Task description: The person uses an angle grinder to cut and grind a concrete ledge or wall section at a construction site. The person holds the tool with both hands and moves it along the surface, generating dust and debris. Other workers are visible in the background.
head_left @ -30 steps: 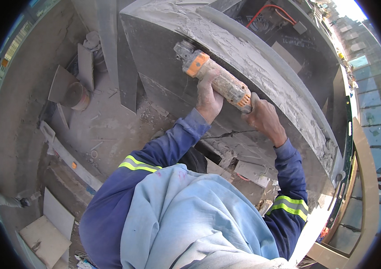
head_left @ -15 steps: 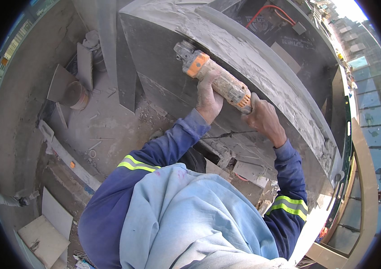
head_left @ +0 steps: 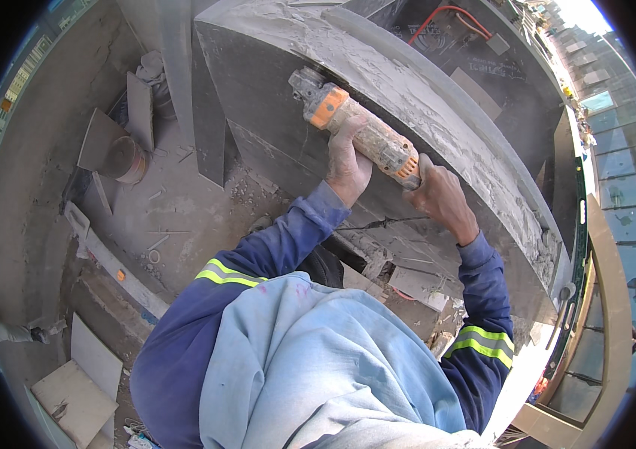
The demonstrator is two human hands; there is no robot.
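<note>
A dusty angle grinder with orange bands lies slantwise between my two hands. My left hand is wrapped round its body just behind the orange collar. At the rear end, by the orange vents, my right hand grips it. The metal head points up and left, against the top edge of a dark grey panel. Its disc cannot be made out. Along that edge runs a rough, mortar-covered ledge.
Rubble and dust lie on the floor at left, with a bucket and loose boards. Broken tiles lean at lower left. An orange cable rests in the recess beyond the ledge. A curved frame stands at right.
The view has shifted very slightly against the panel and ledge. Both hands keep the same hold on the angle grinder.
</note>
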